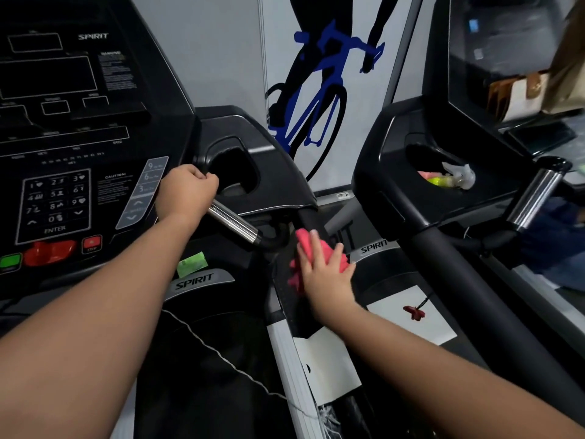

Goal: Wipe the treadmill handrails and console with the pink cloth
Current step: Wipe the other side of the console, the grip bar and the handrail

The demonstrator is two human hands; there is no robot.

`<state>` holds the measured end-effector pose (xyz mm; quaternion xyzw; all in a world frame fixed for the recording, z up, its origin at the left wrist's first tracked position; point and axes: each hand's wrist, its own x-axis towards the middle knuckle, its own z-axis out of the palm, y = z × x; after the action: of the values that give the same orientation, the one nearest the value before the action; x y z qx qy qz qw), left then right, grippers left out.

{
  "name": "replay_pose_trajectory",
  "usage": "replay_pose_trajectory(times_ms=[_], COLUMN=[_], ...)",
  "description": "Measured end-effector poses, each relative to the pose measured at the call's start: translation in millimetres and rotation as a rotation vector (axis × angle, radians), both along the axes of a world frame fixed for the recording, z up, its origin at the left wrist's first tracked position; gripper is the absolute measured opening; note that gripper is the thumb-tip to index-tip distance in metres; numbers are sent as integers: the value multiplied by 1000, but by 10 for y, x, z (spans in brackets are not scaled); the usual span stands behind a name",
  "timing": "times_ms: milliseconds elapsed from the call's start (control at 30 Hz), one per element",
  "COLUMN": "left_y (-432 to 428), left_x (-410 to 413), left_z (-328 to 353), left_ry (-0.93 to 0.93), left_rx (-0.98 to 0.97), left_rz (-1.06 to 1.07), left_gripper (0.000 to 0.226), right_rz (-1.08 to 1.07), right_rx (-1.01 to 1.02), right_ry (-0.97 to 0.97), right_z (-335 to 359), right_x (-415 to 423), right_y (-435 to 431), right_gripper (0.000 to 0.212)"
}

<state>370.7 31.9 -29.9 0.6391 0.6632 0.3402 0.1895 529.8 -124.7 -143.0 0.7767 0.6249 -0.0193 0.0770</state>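
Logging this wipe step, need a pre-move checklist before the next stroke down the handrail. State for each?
1. Pink cloth under the right hand: ok, fingers spread flat over it.
2. Cloth in contact with the right handrail: ok, pressed onto the black rail below the console wing.
3. Left hand braced: ok, it grips the top of the chrome grip bar.
4. Left hand clear of the keypad and red stop button: ok, both apart from it.
5. Rail path toward the person free: cannot tell, a white paper tag lies at the rail's lower part.
6. Console already wiped: cannot tell.
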Motion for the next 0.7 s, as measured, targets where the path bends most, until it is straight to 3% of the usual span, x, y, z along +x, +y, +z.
replay_pose_trajectory(times_ms=[167, 200, 300, 333, 400, 533, 700], left_y=[12, 18, 32, 38, 38, 46, 47], left_x=[6, 13, 33, 42, 55, 64, 47], left_z=[-12, -19, -36, -38, -36, -46, -72], left_ry=[-2, -1, 5, 6, 9, 18, 14], left_rx=[14, 21, 40, 47, 60, 88, 94], left_rz=[8, 10, 28, 43, 73, 70, 64], left_gripper=[26, 27, 25, 23, 22, 22, 25], right_rz=[-261, -254, -235, -284, -414, -526, -647], right_rx=[-13, 6, 76, 66, 8, -116, -243], right_ry=[600, 717, 1143, 1271, 1472, 1680, 1751], right_z=[270, 313, 355, 311, 143, -39, -337], right_x=[390, 454, 662, 725, 838, 944, 1017], right_y=[405, 492, 709, 763, 835, 786, 244], right_gripper=[105, 99, 40, 33, 40, 44, 59])
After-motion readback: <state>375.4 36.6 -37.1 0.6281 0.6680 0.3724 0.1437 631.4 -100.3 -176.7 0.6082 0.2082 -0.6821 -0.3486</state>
